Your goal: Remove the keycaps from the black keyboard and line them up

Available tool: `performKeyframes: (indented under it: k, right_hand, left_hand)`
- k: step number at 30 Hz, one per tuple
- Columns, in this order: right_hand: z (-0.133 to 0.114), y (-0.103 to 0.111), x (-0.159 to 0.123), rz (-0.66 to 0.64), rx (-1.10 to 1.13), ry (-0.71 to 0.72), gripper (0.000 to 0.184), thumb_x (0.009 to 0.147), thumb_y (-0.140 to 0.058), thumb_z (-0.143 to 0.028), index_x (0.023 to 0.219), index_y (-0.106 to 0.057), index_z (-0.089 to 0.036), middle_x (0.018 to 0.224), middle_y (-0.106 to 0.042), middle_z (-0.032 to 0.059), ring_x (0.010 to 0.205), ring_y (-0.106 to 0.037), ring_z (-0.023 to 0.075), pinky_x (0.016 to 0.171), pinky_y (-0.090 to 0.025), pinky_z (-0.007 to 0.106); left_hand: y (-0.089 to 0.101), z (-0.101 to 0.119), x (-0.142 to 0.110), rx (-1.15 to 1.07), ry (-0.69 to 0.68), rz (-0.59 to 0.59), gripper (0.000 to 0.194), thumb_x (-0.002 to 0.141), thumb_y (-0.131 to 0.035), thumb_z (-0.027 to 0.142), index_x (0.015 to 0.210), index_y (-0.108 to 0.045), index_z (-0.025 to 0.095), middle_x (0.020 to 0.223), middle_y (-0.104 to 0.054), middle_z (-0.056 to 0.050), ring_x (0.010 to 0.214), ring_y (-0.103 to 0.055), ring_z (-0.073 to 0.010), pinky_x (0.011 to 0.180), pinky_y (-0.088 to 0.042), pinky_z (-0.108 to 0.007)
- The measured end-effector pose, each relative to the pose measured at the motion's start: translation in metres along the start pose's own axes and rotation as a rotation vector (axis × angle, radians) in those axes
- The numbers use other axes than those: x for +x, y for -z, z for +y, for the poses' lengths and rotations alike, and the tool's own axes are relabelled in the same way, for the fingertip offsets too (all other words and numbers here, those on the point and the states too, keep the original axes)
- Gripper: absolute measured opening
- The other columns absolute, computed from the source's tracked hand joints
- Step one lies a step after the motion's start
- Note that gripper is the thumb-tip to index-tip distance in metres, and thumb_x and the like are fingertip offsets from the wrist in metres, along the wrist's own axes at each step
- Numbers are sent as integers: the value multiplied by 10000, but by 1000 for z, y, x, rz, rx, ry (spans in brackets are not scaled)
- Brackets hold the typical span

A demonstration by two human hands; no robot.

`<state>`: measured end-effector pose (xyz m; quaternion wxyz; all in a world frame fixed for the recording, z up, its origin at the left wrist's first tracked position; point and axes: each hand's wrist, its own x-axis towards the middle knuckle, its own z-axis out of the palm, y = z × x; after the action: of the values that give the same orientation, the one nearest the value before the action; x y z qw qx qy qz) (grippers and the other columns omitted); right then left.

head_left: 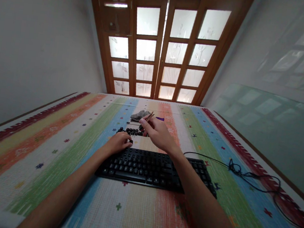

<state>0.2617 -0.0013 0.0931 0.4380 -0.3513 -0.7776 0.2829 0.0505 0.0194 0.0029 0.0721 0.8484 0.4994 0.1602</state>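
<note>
A black keyboard (140,167) lies across the striped cloth in front of me, its front edge toward me. My left hand (119,142) is closed just beyond its upper left corner, fingers curled down on a small black keycap (130,141). Raised above the far side of the keyboard, my right hand (157,132) pinches a thin brown stick-like tool (150,116); its exact kind is too small to make out. Several loose black keycaps (131,130) lie on the cloth beyond my left hand, some hidden by my right fingers.
A crumpled grey cloth (139,115) lies behind the keycaps. A small purple object (160,119) shows past my right hand. The black cable (244,173) runs in loops to the right. The striped tablecloth (62,151) covers the table; wooden glazed doors (162,45) stand beyond.
</note>
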Motion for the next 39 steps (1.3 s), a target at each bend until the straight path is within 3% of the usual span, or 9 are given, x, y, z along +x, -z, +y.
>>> performKeyframes:
  k: [6, 15, 25, 39]
  right_hand:
    - [1, 1, -2, -6, 5, -11, 262, 963, -481, -380, 878, -600, -163, 721, -645, 26, 659, -616, 152, 649, -449, 280]
    - [0, 4, -2, -9, 89, -40, 241, 943, -495, -382, 910, -586, -161, 705, -632, 10, 558, -607, 132, 568, -455, 270]
    - [3, 5, -1, -11, 52, -27, 244, 948, -500, -377, 878, -593, -163, 692, -628, 5, 571, -593, 126, 581, -436, 265]
    - [4, 7, 0, 4, 37, -52, 254, 945, -504, -379, 880, -604, -155, 674, -623, 4, 552, -588, 122, 583, -444, 267]
  left_hand:
    - [1, 0, 7, 62, 13, -9, 149, 811, -627, 224, 889, -743, 173, 737, -665, -35, 730, -613, -188, 720, -460, -285]
    - [1, 1, 22, 228, 39, -66, 139, 828, -607, 224, 859, -737, 186, 875, -695, -75, 870, -640, -226, 786, -470, -293]
    - [7, 0, 22, 197, 22, -48, 166, 835, -586, 224, 822, -746, 177, 799, -694, -65, 802, -634, -209, 738, -467, -278]
    - [0, 1, 27, 274, 31, -90, 179, 842, -562, 178, 769, -725, 168, 844, -695, -92, 867, -646, -225, 788, -473, -296]
